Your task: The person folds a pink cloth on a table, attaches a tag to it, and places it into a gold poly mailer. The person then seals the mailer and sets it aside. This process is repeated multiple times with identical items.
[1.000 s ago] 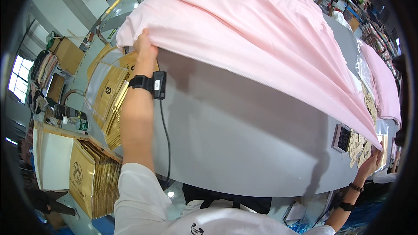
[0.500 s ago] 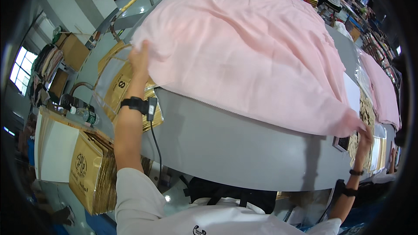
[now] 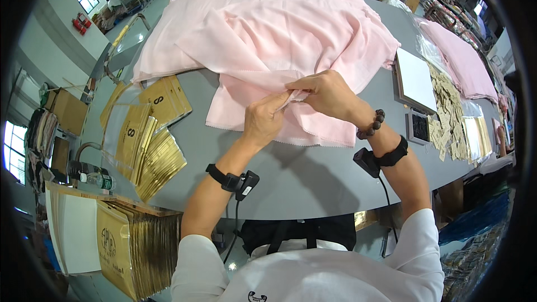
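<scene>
Light pink fabric (image 3: 268,28) with a finely notched edge lies in loose folds over the grey table (image 3: 251,184). Both hands meet over its near part, a little above the tabletop. My left hand (image 3: 265,118) is closed, pinching a gathered bit of the fabric between thumb and fingers. Close beside it, my right hand (image 3: 330,96) is also closed and pinches the same gathered edge from the right. A short flap of the cloth hangs down below the hands and rests on the table. The fingertips of both hands partly hide the pinched spot.
Gold packaging bags (image 3: 148,140) fan out at the table's left. On the right are a white board (image 3: 415,81), a small dark box (image 3: 418,127), scattered beige tags (image 3: 446,113) and another pink fabric pile (image 3: 461,59). A plastic bottle (image 3: 98,180) and stacked gold bags (image 3: 131,249) stand lower left.
My hands have come from far apart at the fabric's left and right corners to the middle. The near edge, formerly spread wide, is now gathered between them. The view has shifted slightly right.
</scene>
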Demonstrator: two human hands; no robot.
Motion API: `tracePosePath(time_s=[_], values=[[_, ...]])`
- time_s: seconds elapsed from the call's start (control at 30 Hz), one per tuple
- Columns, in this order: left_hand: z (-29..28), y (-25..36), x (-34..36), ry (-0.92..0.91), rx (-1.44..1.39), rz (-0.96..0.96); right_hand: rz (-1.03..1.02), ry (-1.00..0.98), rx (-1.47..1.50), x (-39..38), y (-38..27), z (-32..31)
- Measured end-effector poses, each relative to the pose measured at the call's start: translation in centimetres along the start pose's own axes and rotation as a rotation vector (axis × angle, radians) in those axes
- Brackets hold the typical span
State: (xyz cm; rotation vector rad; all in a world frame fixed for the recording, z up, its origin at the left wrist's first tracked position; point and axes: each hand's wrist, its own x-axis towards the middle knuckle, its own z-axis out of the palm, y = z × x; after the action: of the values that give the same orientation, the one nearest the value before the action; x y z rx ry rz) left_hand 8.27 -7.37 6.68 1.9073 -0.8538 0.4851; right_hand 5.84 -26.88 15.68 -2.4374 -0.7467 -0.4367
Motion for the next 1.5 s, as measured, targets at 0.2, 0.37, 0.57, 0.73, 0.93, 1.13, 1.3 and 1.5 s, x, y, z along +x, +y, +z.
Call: tracePosePath(time_s=[0.2, 0.37, 0.57, 0.73, 0.93, 1.13, 1.3, 1.5], values=[[-1.5, -5.9, -2.5, 0.160, 0.409, -0.379, 0.125, 0.448, 0.092, -6.4, -0.6, -6.7], [-11.0, -7.9, -6.0, 0.185, 0.500, -0.460, -0.066, 1.128, 0.107, -16.4, -2.5, -19.1], [-27.0, -0.8, -2.5, 0.399, -0.270, -0.402, 0.235, 0.837, 0.471, -25.9, -5.3, -22.2], [-36.2, 6.3, 2.3, 0.745, -0.445, -0.023, 0.328, 0.913, -0.141, -26.2, -8.9, -25.7], [-31.0, 1.3, 9.8, 0.378, -0.411, -0.494, 0.448, 0.692, 0.418, -13.9, 2.1, -23.2], [-34.0, 4.4, 14.4, 0.507, -0.465, -0.058, 0.086, 1.078, 0.422, -10.9, 4.2, -28.8], [-37.6, 10.8, 8.2, 0.734, -0.131, 0.157, 0.115, 0.905, -0.593, -19.3, -1.8, -34.3], [-34.8, 11.8, -6.2, 0.648, 0.400, 0.127, 0.102, 1.023, 0.609, -31.9, -7.8, -25.0]])
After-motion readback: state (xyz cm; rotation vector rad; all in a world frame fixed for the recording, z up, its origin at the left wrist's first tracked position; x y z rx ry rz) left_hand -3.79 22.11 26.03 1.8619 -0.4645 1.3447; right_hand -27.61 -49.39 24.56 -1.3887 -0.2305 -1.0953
